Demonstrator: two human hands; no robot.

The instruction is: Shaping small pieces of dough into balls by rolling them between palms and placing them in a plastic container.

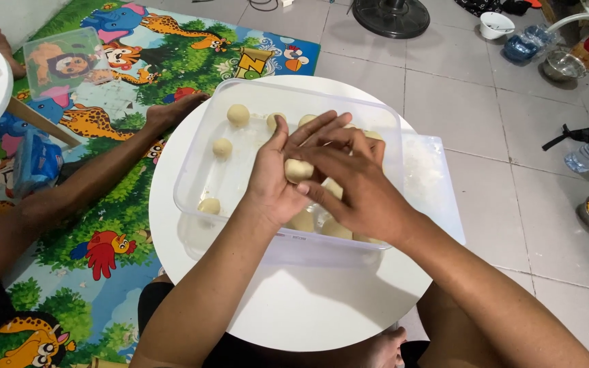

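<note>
Over the clear plastic tub (199,178) on the round white table (308,307), a pale dough ball (298,170) is held between the 2 hands. It is cradled in the palm of the left hand (275,178), whose fingers are stretched out and point up and to the right across the tub. The right hand (356,182) is laid across from the right, its fingers curled over the ball's right side and resting against the left fingers. The ball is slightly oval, with its long axis roughly level from left to right; no end is marked as a front. It is kept above the tub's floor, near the tub's middle.

Inside the tub, other dough balls are seen: 1 (238,114) near the far wall, 1 (222,147) just below it, and 1 (208,205) close to the near-left corner. More are partly hidden under the hands, so their count cannot be told. The tub's long axis runs left to right across the table.

A clear lid (425,178) is lying just beside the tub on its right. A colourful animal play mat (138,82) is spread on the floor to the left, and another person's arm (90,180) is stretched across it, hand flat on the mat. A black fan base (391,16) stands on the grey tiles beyond the table.
</note>
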